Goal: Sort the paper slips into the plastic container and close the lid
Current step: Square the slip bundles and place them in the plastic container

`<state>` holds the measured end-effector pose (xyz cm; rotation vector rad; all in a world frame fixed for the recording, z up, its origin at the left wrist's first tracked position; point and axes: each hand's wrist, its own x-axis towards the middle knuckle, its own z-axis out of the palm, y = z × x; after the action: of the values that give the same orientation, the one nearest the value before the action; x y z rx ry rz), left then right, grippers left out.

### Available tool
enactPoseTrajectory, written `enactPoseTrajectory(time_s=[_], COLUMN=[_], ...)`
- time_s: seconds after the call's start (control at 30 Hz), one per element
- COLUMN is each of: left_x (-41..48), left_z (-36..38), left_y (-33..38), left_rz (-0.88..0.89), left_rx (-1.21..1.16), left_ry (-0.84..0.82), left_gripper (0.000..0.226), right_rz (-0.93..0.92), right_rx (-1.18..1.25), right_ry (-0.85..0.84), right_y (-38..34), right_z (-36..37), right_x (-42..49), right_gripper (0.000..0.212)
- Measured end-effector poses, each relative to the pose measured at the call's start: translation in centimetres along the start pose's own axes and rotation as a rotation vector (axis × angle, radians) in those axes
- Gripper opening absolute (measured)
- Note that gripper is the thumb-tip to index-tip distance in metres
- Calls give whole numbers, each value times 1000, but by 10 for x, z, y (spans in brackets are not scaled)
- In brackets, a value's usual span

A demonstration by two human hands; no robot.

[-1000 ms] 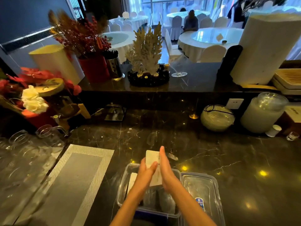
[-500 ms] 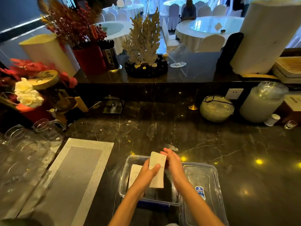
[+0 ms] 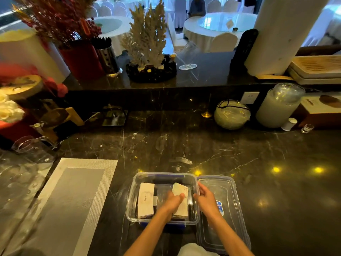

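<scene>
A clear plastic container [image 3: 162, 176] sits open on the dark marble counter near the front edge. Inside, a stack of white paper slips [image 3: 146, 199] lies along its left side. My left hand [image 3: 172, 202] is inside the container, holding a second stack of slips [image 3: 181, 191] against the right side. My right hand [image 3: 206, 199] rests at the container's right wall, fingers curled over the rim. The clear lid [image 3: 222, 215], with a blue label, lies flat on the counter just right of the container.
A grey woven placemat [image 3: 70, 204] lies to the left. Glass jugs [image 3: 31, 148] stand at far left. A round glass bowl [image 3: 232, 114], a white jar [image 3: 278, 106] and a small shot glass [image 3: 307, 128] line the back right. Decorations fill the raised ledge [image 3: 203, 78].
Both hands came down from above the container. The stack of slips that they held upright now lies inside on the right, and my right hand has shifted to the container's rim.
</scene>
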<state>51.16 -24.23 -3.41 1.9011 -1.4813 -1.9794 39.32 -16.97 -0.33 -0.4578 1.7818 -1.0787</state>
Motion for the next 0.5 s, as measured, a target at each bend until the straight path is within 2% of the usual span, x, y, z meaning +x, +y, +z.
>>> enactPoseTrajectory(time_s=[0.13, 0.4, 0.5], left_x=[3, -2, -1], left_z=[18, 36, 37], left_y=[2, 5, 7], left_rz=[59, -12, -3], left_rx=[56, 298, 346], left_ry=[77, 167, 201], left_gripper=[67, 79, 75], right_rz=[-31, -31, -37], right_rx=[-45, 2, 11], right_ry=[20, 34, 36], right_y=[5, 13, 15], right_z=[4, 6, 5], right_x=[1, 7, 9], right_gripper=[52, 50, 50])
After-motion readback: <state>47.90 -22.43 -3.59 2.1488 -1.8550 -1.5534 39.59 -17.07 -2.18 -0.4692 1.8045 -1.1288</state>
